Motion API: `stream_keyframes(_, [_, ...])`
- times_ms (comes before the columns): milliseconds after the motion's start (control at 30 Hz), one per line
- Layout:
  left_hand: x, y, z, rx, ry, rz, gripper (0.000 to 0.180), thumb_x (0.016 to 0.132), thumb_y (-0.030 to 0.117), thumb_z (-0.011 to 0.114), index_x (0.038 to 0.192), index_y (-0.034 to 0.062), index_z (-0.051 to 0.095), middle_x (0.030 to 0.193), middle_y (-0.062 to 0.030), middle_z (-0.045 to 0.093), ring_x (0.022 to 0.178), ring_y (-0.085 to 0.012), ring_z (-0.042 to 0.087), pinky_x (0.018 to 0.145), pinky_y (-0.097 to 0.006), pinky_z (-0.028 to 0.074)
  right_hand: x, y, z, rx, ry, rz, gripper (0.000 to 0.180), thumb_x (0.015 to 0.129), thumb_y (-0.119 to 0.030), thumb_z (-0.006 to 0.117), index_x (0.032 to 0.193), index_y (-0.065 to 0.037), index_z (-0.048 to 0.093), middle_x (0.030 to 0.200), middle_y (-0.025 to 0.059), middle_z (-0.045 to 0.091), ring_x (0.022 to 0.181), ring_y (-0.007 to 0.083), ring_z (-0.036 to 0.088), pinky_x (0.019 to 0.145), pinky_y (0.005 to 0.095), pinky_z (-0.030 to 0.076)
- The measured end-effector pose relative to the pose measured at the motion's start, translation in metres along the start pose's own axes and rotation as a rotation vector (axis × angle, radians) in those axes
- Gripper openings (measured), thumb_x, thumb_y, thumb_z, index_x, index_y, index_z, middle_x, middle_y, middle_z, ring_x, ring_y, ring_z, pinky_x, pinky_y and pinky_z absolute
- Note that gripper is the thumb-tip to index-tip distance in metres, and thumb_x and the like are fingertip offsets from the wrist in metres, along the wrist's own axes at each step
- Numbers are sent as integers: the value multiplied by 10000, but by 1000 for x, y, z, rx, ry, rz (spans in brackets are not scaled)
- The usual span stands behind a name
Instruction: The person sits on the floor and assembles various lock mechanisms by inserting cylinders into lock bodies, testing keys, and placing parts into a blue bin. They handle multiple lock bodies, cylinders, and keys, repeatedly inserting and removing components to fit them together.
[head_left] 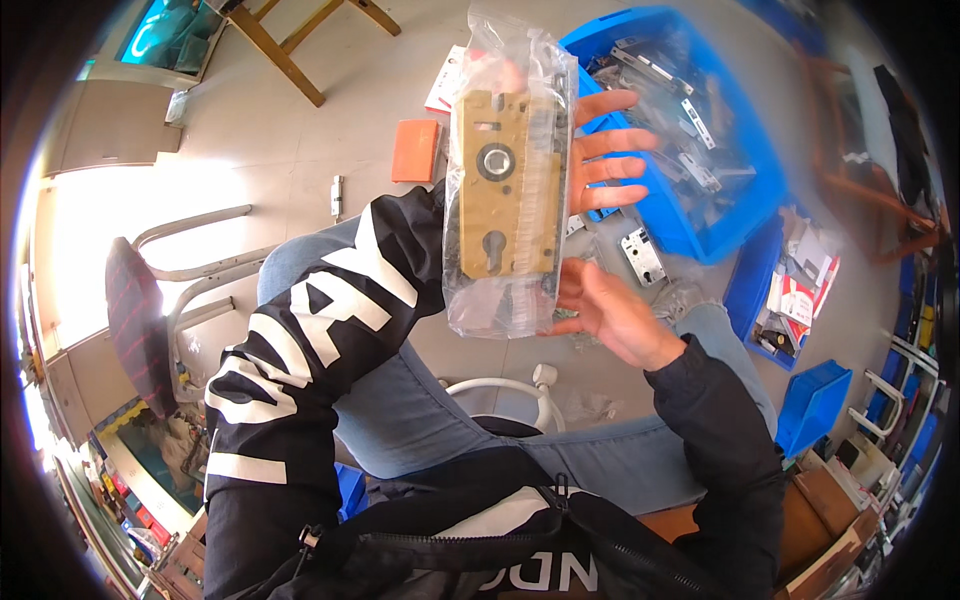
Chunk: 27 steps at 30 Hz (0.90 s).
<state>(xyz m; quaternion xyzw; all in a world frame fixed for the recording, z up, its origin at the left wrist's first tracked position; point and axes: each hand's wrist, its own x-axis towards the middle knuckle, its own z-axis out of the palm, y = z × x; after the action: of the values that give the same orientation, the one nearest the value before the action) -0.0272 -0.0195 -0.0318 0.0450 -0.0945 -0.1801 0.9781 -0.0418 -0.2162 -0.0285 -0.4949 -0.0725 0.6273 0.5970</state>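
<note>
A brass-coloured mortise lock case (pixel 508 205) in a clear plastic bag (pixel 500 312) is held up in front of me, tall side upright. It has a round hub hole above and a keyhole-shaped cylinder opening below. My left hand (pixel 608 150) supports it from behind, palm mostly hidden, with the fingers stretched out past its right edge. At the lower right edge, my right hand (pixel 622 318) has its fingertips on the bag; some of them are partly hidden behind the plastic.
A large blue bin (pixel 690 235) with bagged metal parts stands at the far right. Beside it are a silver lock case (pixel 642 256) and a blue box of packets (pixel 757 290). An orange box (pixel 416 150) and a lock cylinder (pixel 337 195) lie on the floor; a small blue bin (pixel 815 405) stands right.
</note>
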Motion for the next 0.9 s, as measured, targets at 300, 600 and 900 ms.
stream_keyframes(300, [1, -2, -10, 316, 440, 22, 700, 830, 596, 338, 1272, 53, 346, 1232, -156, 441, 1109, -288, 454, 975, -437, 324, -4, -10, 2, 83, 269, -180, 341, 836, -209, 583, 1085, -17, 450, 973, 39, 559, 824, 66, 530, 711, 224, 445])
stream_keyframes(600, [-2, 25, 8, 1289, 822, 168, 264, 801, 264, 620, 924, 31, 621, 774, -35, 615, 783, -113, 589, 746, -241, 456, -1, -6, -36, -231, 352, -247, 249, 840, -172, 569, 988, -13, 449, 938, 65, 565, 842, 99, 537, 740, 264, 471])
stream_keyframes(900, [-7, 33, 5, 787, 857, 273, 259, 883, 212, 482, 1049, 22, 544, 957, -69, 607, 874, -159, 594, 811, -293, 477, -4, -21, -41, -220, 348, -311, 250, 824, -157, 593, 973, 2, 469, 914, 48, 552, 838, 79, 503, 720, 235, 436])
